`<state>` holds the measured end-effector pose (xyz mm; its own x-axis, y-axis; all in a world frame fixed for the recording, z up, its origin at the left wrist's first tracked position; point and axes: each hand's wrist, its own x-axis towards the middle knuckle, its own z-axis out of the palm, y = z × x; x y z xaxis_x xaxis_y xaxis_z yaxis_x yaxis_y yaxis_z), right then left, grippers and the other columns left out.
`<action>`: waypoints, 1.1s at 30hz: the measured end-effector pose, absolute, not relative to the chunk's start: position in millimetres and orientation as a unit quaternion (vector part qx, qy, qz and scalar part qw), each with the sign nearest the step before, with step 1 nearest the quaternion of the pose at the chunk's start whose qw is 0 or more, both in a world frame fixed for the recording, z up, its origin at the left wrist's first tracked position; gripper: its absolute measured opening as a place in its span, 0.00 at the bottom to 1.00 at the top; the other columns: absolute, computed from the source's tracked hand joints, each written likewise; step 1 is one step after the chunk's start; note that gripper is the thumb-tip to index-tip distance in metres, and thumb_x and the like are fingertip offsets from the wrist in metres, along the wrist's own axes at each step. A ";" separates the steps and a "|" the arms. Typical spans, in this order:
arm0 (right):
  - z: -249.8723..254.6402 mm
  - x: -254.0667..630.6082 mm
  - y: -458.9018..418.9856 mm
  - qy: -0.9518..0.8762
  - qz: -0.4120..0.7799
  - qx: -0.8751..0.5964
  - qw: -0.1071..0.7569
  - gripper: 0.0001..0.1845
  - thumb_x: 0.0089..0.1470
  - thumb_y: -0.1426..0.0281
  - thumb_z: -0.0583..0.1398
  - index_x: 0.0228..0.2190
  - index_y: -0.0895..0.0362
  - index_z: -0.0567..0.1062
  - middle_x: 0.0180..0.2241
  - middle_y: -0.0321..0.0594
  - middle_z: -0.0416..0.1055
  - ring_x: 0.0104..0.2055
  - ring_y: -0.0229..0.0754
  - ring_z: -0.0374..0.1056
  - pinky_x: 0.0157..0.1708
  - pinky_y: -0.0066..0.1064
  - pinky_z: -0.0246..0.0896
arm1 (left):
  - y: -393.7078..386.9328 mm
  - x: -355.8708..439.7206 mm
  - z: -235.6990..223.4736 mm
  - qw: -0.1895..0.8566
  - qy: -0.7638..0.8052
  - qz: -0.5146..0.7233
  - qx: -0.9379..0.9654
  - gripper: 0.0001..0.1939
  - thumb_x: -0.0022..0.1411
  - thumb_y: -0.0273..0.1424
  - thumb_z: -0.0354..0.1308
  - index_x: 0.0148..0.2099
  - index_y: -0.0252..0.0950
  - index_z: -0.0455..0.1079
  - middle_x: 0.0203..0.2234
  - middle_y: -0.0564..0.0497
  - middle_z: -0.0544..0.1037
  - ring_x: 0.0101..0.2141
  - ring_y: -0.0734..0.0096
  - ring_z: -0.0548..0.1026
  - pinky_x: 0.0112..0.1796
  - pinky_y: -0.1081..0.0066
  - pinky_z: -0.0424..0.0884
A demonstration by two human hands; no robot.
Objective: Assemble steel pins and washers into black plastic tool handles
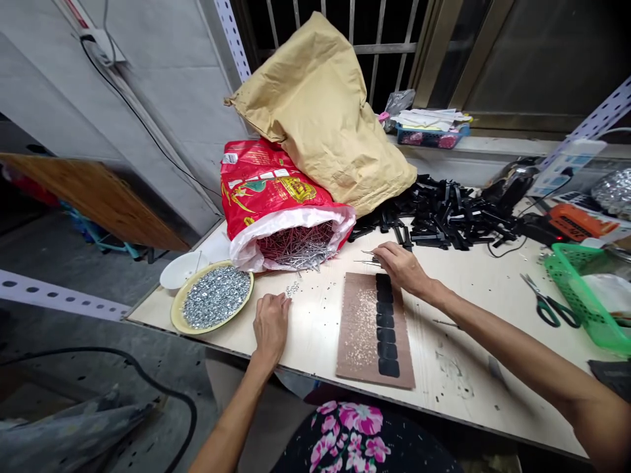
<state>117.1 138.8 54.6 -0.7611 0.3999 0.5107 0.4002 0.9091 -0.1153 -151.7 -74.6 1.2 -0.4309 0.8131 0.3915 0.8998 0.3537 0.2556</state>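
Note:
My left hand (272,325) rests on the table with its fingers curled together, beside a small scatter of tiny silver metal pieces (292,289). Whatever its fingertips pinch, if anything, is too small to make out. A few thin metal rods (365,261) stick out to the left from the closed fingers of my right hand (401,268). That hand is over the far end of a brown board (352,368), which carries a column of black rounded pieces (386,335) and many pale little bits (362,328). Left of my left hand sits a yellow bowl (178,322) full of silver pieces.
A red bag (276,177) opens toward me, full of long thin metal rods (298,246). Behind it leans a brown paper sack (325,112). Black parts (453,213) are heaped at the back. Scissors (549,305) and a green basket (574,289) lie right; a white bowl (172,270) stands left.

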 end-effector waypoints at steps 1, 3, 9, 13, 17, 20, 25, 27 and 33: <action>58.9 120.0 131.0 -0.932 0.026 -0.210 0.294 0.13 0.64 0.71 0.47 0.43 0.58 0.70 0.39 0.46 0.68 0.40 0.41 0.64 0.41 0.32 0.62 | -72.3 -151.4 -0.1 0.097 -0.820 -0.206 -0.525 0.16 0.65 0.34 0.45 0.40 0.32 0.73 0.30 0.43 0.72 0.36 0.58 0.68 0.37 0.63 0.66; 65.9 124.2 115.8 -0.923 0.069 -0.200 0.323 0.13 0.63 0.72 0.48 0.44 0.58 0.69 0.39 0.45 0.68 0.40 0.40 0.66 0.40 0.31 0.64 | -69.3 -151.3 -2.3 0.093 -0.820 -0.184 -0.534 0.16 0.64 0.32 0.45 0.37 0.32 0.73 0.30 0.43 0.72 0.36 0.58 0.68 0.37 0.64 0.65; 73.6 110.7 73.8 -0.899 0.166 -0.196 0.355 0.14 0.61 0.74 0.52 0.48 0.56 0.70 0.38 0.43 0.71 0.41 0.41 0.68 0.42 0.34 0.67 | -66.7 -157.8 -0.4 0.031 -0.806 -0.283 -0.519 0.11 0.61 0.31 0.48 0.33 0.34 0.70 0.31 0.42 0.72 0.36 0.57 0.69 0.38 0.61 0.65; 74.4 86.1 45.4 -0.884 0.231 -0.207 0.348 0.12 0.60 0.73 0.54 0.43 0.56 0.74 0.36 0.41 0.71 0.37 0.39 0.68 0.38 0.32 0.68 | -66.8 -145.2 18.0 -0.240 -0.741 -0.511 -0.363 0.14 0.54 0.40 0.59 0.35 0.33 0.70 0.26 0.48 0.73 0.28 0.66 0.72 0.33 0.65 0.68; 73.0 65.9 25.5 -0.893 0.241 -0.189 0.331 0.12 0.60 0.72 0.54 0.43 0.55 0.75 0.35 0.41 0.68 0.35 0.37 0.67 0.35 0.28 0.65 | -64.9 -113.8 45.5 -0.403 -0.599 -0.651 -0.235 0.19 0.46 0.39 0.66 0.36 0.30 0.70 0.29 0.48 0.76 0.29 0.71 0.73 0.34 0.70 0.71; 70.0 59.6 19.5 -0.906 0.213 -0.189 0.313 0.14 0.61 0.71 0.53 0.46 0.54 0.73 0.34 0.40 0.67 0.34 0.36 0.66 0.33 0.26 0.62 | -61.9 -95.4 62.0 -0.438 -0.547 -0.685 -0.200 0.18 0.44 0.35 0.69 0.34 0.30 0.70 0.27 0.50 0.75 0.27 0.74 0.73 0.33 0.71 0.71; 70.9 61.9 19.0 -0.913 0.171 -0.224 0.295 0.14 0.61 0.71 0.53 0.47 0.53 0.73 0.35 0.39 0.67 0.34 0.36 0.65 0.32 0.25 0.59 | -58.9 -88.4 71.2 -0.458 -0.519 -0.696 -0.190 0.17 0.43 0.33 0.69 0.34 0.29 0.70 0.26 0.51 0.76 0.26 0.76 0.73 0.33 0.73 0.72; 73.4 63.4 18.9 -0.915 0.157 -0.234 0.289 0.13 0.61 0.70 0.53 0.46 0.52 0.73 0.34 0.38 0.67 0.34 0.35 0.65 0.31 0.24 0.58 | -59.1 -89.1 70.4 -0.450 -0.526 -0.693 -0.200 0.17 0.43 0.33 0.69 0.34 0.29 0.70 0.26 0.51 0.76 0.26 0.77 0.73 0.33 0.73 0.72; 74.7 62.9 16.7 -0.919 0.084 -0.249 0.293 0.10 0.61 0.68 0.54 0.41 0.52 0.74 0.32 0.36 0.69 0.32 0.34 0.65 0.28 0.25 0.54 | -59.8 -92.0 65.4 -0.430 -0.550 -0.676 -0.237 0.18 0.46 0.34 0.68 0.38 0.31 0.72 0.26 0.52 0.76 0.26 0.77 0.73 0.33 0.73 0.72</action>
<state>62.9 16.7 74.7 -0.7040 0.5069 0.4974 0.4082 0.8619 -0.3007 -92.0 -59.8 65.4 -0.5185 0.8415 -0.1522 -0.3197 -0.0256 0.9472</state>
